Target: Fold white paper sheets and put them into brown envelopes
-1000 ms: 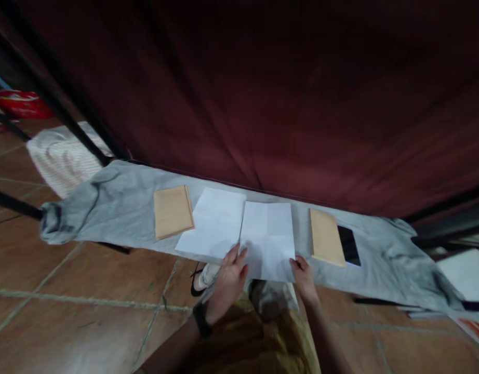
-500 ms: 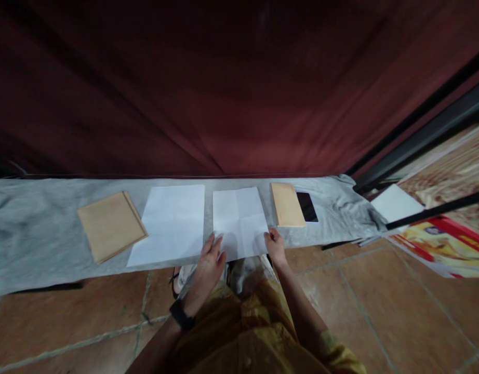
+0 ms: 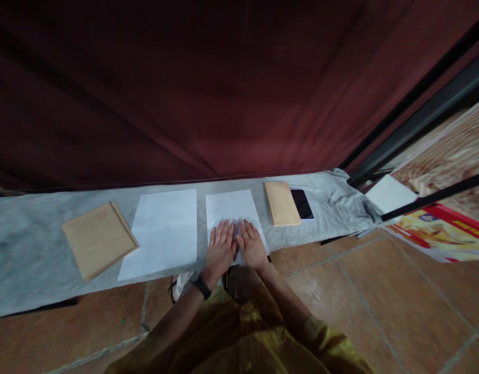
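A white sheet of paper [image 3: 231, 203] with faint creases lies on the cloth-covered bench before me. My left hand [image 3: 221, 249] rests flat on its near part, fingers stretched forward. Beside it, my right hand [image 3: 251, 246] also lies flat on the same sheet, the two hands nearly touching. Their palms hide the sheet's near portion. To the left is a larger-looking white paper [image 3: 165, 228], apart from both hands. Brown envelopes [image 3: 97, 239] overlap that paper's left edge. On the right lies another brown envelope [image 3: 282, 203], partly over a dark-screened phone or tablet [image 3: 303, 203].
A grey cloth [image 3: 21, 234] covers the narrow bench, with a dark red curtain [image 3: 224, 104] behind it. At the right stand a black metal frame [image 3: 414, 114], a white board or sheet [image 3: 391, 195] and a colourful printed box [image 3: 442, 228]. Tiled floor [image 3: 341, 296] lies below.
Both hands have moved from the sheet's near edges inward and forward onto its middle. My right hand has let go of the right edge and now lies flat. The view has shifted slightly.
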A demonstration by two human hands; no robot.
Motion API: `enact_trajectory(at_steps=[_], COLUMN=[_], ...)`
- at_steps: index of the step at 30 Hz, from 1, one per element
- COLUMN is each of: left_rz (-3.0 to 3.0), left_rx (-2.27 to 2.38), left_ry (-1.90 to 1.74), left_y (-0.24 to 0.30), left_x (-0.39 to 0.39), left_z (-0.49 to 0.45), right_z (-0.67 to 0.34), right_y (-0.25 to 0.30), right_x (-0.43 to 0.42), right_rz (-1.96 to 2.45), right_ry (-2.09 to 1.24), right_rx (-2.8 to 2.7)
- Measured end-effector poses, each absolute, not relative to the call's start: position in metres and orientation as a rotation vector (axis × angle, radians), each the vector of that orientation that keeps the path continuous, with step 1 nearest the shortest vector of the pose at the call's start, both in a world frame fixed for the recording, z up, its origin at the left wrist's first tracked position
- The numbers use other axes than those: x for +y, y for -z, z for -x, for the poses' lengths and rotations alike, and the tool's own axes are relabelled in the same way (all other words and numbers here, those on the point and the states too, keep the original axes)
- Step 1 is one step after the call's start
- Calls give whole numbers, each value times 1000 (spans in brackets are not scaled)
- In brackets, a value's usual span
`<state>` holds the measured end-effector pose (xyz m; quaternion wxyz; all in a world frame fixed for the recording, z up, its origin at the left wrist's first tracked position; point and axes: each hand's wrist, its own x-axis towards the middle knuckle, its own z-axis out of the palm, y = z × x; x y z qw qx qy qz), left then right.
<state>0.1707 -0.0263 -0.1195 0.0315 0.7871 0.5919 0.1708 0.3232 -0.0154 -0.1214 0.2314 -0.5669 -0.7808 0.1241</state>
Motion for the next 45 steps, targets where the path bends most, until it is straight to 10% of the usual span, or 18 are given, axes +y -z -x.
enact_trajectory(at_steps=[31,45], left_rz=[-2400,-2638], left_rx=[1886,1639], left_ry=[-434,-217], left_y=[134,114], left_x=[28,-79], left_z=[-142,-127], right_z=[-325,-404], right_y=[143,132], right_x=[44,-59], right_rz=[1655,1325], right_ry=[-199,-343], right_rx=[-2162,-2402])
